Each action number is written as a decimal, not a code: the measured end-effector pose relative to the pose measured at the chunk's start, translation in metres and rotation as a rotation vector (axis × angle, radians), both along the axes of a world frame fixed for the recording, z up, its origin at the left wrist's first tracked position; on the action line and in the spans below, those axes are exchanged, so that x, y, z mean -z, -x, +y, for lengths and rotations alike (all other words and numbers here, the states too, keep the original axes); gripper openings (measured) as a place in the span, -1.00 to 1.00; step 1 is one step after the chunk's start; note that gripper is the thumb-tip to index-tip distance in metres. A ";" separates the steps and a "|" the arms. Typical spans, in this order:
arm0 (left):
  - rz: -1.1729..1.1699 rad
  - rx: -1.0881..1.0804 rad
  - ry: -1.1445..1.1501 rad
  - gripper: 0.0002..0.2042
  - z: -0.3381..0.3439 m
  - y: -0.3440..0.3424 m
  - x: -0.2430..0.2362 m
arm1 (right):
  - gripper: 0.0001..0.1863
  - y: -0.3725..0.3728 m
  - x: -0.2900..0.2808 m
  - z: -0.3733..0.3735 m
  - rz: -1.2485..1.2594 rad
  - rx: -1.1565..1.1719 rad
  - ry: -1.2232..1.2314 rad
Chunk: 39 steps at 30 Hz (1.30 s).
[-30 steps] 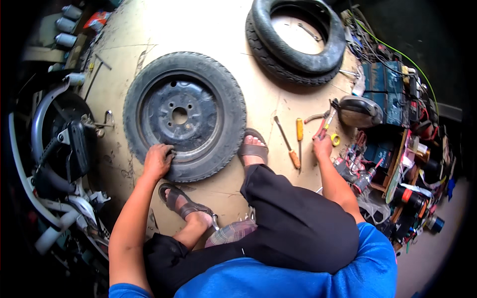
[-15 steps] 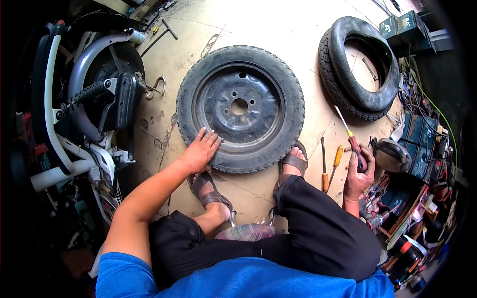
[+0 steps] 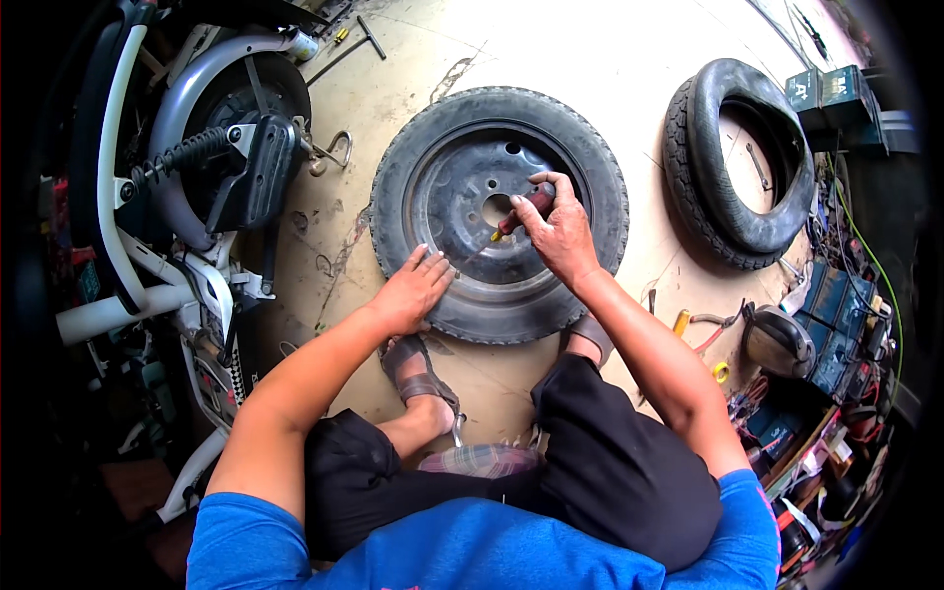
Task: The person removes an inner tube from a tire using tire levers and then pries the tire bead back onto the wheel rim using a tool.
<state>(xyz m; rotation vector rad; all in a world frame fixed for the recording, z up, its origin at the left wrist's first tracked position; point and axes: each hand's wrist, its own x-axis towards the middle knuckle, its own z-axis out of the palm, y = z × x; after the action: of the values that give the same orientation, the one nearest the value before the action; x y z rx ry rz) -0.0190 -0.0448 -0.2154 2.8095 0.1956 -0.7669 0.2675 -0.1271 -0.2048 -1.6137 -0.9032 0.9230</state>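
Note:
A black tyre (image 3: 396, 177) mounted on a dark steel wheel rim (image 3: 447, 187) lies flat on the floor in front of my feet. My left hand (image 3: 413, 291) rests with outstretched fingers on the near-left sidewall, its fingertips beside the rim's edge. Over the rim, my right hand (image 3: 562, 236) grips a screwdriver (image 3: 531, 206) by its dark red handle. The screwdriver slants down and leftward, its thin blade running toward the rim's near-left part. Whether the tip touches the rim or the tyre, I cannot tell.
To the right lie another tyre (image 3: 683, 177) with an inner tube (image 3: 710, 128) on it and a wrench (image 3: 757, 167). A yellow-handled tool (image 3: 681, 323) lies beside my right forearm. A motorbike's rear part (image 3: 261, 182) stands left. Boxes and tools crowd the right edge.
My right hand has swung from the right side to above the rim, turning the screwdriver from tip-up to tip-down. My left hand stays on the tyre. The view has shifted slightly.

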 end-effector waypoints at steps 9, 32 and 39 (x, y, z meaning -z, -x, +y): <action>0.003 0.000 -0.010 0.03 -0.003 0.000 -0.001 | -0.61 0.006 0.006 0.004 -0.021 -0.010 0.055; -0.111 0.058 -0.120 -0.33 0.000 0.018 0.016 | -0.63 0.002 0.006 0.064 -0.169 -0.440 0.176; -0.136 0.100 -0.096 -0.43 0.004 0.013 0.013 | -0.72 0.026 0.003 0.083 -0.168 -0.501 0.131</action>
<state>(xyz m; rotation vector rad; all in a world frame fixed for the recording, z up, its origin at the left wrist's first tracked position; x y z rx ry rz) -0.0315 -0.0412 -0.2284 2.9691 0.0709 -0.5982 0.2416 -0.0442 -0.2082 -1.6220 -1.4309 1.2195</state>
